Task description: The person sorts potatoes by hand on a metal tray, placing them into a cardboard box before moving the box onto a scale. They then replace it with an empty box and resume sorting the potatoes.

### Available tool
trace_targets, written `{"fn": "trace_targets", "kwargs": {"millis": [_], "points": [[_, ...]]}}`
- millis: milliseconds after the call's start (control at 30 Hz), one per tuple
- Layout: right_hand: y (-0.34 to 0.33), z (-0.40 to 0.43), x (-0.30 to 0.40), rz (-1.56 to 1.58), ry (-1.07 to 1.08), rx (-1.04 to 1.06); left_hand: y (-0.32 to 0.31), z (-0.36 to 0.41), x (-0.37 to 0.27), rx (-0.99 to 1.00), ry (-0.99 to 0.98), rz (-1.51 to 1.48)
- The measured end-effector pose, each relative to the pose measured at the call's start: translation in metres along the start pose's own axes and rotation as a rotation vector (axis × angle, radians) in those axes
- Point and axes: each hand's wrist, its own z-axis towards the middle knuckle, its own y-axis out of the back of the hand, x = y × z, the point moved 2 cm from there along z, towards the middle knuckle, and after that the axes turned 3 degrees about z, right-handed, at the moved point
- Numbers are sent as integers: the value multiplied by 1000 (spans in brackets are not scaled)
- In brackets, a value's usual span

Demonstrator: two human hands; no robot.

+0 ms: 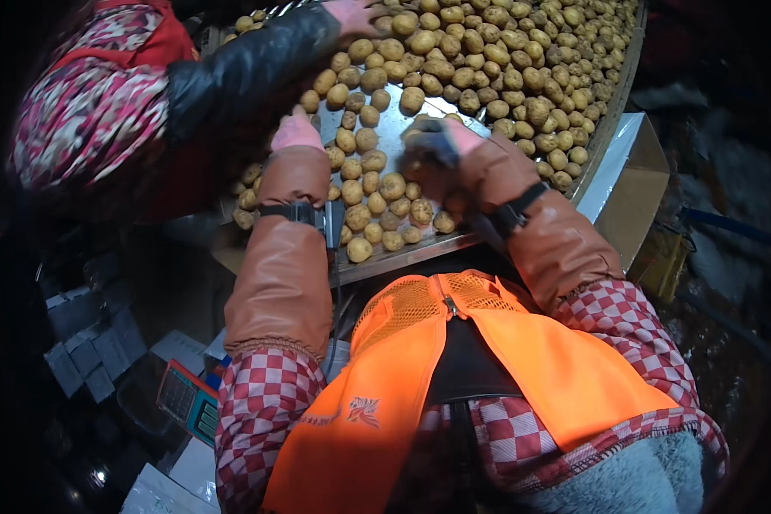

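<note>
Many small, earth-marked potatoes (392,186) lie on a metal-topped table (393,122) before me. A loose group sits nearest my body, and a dense heap (488,54) fills the far and right side. My left hand (297,132), in a pink glove, is at the left edge of the loose potatoes; its fingers are mostly hidden. My right hand (432,141), gloved in pink with a dark palm side, is over the bare metal near the heap's edge. Motion blurs it, so I cannot tell whether it holds a potato.
A co-worker's dark sleeve (250,61) and pink-gloved hand (356,16) reach across the far left. The table has a raised rim (411,258). Cardboard boxes stand at right (629,186) and lower left (90,360). A red and teal scale (189,398) is by my left elbow.
</note>
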Motion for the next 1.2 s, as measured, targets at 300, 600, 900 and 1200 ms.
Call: {"fn": "trace_targets", "kwargs": {"millis": [300,600,900,1200], "points": [[23,-121,-52,770,-49,-92,25,-22,-5,27,8,-58],[-21,-90,-52,1142,-369,12,20,-50,-100,124,-264,14],[-21,-97,-74,944,-310,191,4,-48,-109,245,-135,111],[-12,-105,-65,1336,-144,374,-18,-55,-62,236,-162,-494]]}}
